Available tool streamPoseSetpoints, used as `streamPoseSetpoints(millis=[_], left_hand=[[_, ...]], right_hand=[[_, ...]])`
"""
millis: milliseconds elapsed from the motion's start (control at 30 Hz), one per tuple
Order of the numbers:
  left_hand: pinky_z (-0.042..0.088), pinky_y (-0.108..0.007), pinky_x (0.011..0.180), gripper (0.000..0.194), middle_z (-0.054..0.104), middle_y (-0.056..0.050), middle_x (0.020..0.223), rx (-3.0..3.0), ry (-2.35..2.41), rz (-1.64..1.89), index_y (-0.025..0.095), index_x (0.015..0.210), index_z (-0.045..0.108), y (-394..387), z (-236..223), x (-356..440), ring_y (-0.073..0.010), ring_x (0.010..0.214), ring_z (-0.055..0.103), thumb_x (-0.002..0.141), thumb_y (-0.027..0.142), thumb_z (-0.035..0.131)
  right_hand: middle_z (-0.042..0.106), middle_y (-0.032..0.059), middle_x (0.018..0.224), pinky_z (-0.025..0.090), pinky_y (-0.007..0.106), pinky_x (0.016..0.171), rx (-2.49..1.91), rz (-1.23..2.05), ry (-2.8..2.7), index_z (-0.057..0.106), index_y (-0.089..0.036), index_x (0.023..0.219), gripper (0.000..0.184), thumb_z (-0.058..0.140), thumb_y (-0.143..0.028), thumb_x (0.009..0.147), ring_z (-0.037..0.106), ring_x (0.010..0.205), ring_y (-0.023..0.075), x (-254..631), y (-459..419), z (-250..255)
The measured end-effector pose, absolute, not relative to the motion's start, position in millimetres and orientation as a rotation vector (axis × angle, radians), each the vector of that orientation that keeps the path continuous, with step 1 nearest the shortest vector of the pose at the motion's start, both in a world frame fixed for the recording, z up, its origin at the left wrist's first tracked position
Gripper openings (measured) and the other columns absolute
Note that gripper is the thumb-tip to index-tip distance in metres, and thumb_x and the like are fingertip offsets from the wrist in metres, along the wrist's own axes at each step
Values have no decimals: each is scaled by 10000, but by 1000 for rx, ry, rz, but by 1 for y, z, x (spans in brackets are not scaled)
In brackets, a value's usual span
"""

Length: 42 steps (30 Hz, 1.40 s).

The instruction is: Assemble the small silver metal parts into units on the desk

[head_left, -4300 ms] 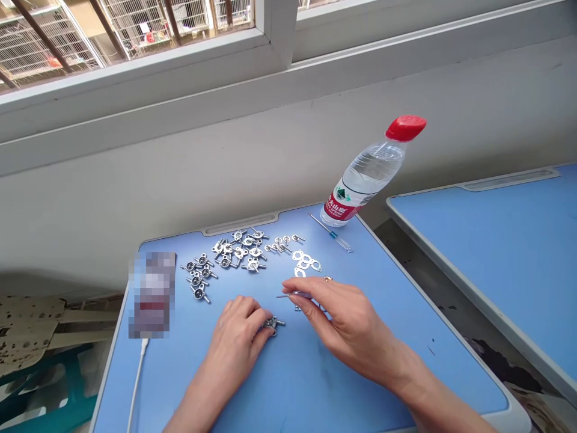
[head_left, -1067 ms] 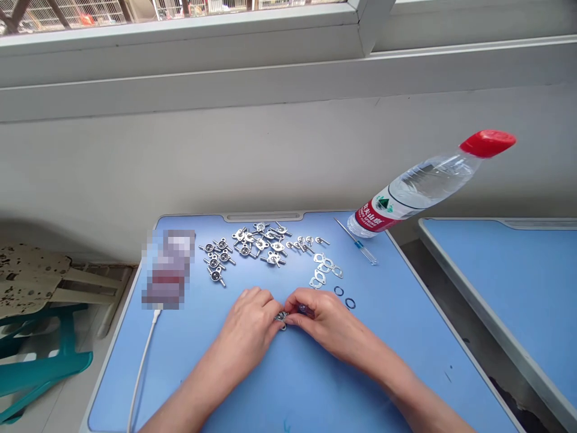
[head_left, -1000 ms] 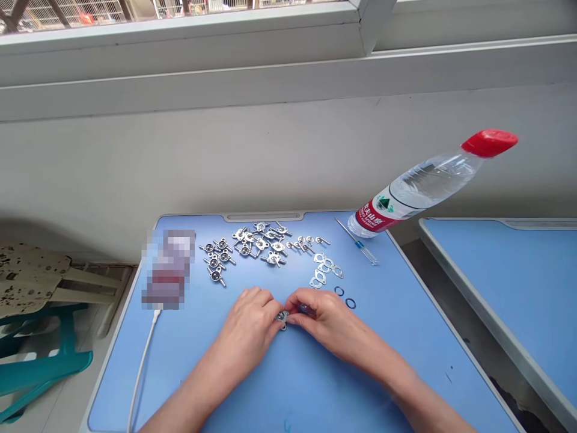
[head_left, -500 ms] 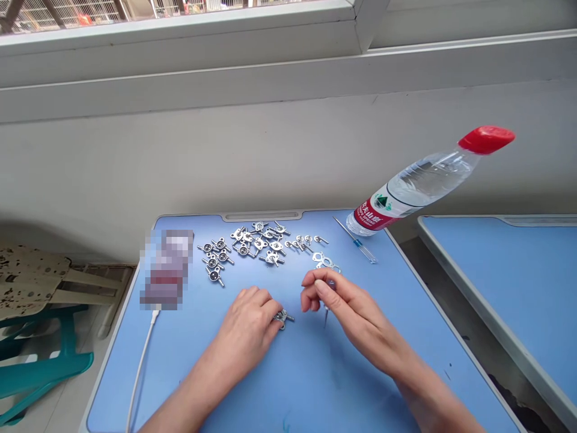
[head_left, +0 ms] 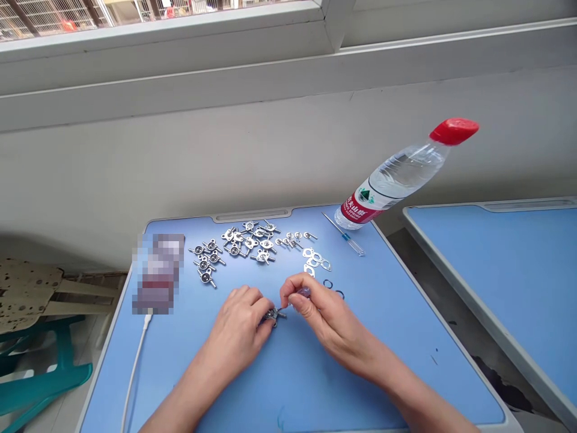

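My left hand (head_left: 241, 325) rests on the blue desk (head_left: 279, 385) with its fingers closed on a small metal fitting (head_left: 271, 314). My right hand (head_left: 315, 313) is pinched around a small screwdriver with a purple handle (head_left: 303, 293), its tip pointing at the fitting. A heap of similar metal fittings (head_left: 246, 240) lies farther back. Flat metal plates (head_left: 315, 260) and two dark rings (head_left: 333, 288) lie just beyond my right hand.
A water bottle with a red cap (head_left: 396, 174) stands at the desk's back right corner, a blue-handled screwdriver (head_left: 345, 236) beside it. A blurred-out device (head_left: 157, 273) with a white cable (head_left: 133, 373) sits at the left. A second blue desk (head_left: 496, 264) stands to the right.
Half a second ago my right hand was lifted away near the plates. It has come back down, and the screwdriver tip is at the fitting again. My left hand stayed put.
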<state>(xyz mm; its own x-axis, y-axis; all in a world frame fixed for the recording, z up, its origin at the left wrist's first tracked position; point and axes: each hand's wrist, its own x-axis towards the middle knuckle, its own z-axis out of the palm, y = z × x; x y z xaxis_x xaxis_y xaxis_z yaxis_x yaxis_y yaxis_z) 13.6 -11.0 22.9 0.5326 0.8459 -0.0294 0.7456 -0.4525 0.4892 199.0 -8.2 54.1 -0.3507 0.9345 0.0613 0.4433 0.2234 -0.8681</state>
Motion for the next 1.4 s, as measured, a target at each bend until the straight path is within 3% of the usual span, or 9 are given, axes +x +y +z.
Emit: streamPoseSetpoints(millis=[533,667,900,1133,1233,1400], left_hand=[[451,-326,707,47,601,-21,850,2359,1290,337,192,859,605,-11,21,13,-189,797,537,876,150,592],[458,-333,714,47,603,-25,858,2368,1283,353,191,856,604,-11,19,12,-193,805,541,876,149,592],[462,-344,717,52,598,-20,839,2371,1298,327,192,864,606,-10,20,13,-196,797,536,873,142,593],[471,-342,727,82,623,-32,880,2357,1273,356,198,943,630,-10,21,12,-198,819,552,891,162,577],[470,-349,728,63,620,-28,870,2359,1282,350,195,912,628,-10,21,12,-201,816,550,881,153,593],[469,-344,720,56,613,-25,851,2351,1289,336,185,846,614,-10,22,13,-197,800,542,877,140,599]], right_hand=[[597,21,803,472,281,649,-1226,931,-2058,487,-224,872,188,339,-211,988,552,721,155,197,-8,49],[619,35,851,475,287,666,-1115,749,-2108,479,-224,997,149,354,-146,968,575,753,165,194,-6,43],[598,-2,731,425,261,600,-948,560,-2226,479,-223,944,201,327,-94,969,499,608,133,192,-4,43],[652,61,939,517,308,705,-1058,731,-2254,502,-217,1096,244,329,-110,961,615,838,172,201,-8,53],[665,58,869,501,303,652,-981,578,-2246,513,-202,1156,290,333,-87,960,617,765,170,201,-6,47],[638,38,727,444,281,553,-967,375,-2244,571,-174,1082,200,401,-152,979,577,628,164,198,-4,43]])
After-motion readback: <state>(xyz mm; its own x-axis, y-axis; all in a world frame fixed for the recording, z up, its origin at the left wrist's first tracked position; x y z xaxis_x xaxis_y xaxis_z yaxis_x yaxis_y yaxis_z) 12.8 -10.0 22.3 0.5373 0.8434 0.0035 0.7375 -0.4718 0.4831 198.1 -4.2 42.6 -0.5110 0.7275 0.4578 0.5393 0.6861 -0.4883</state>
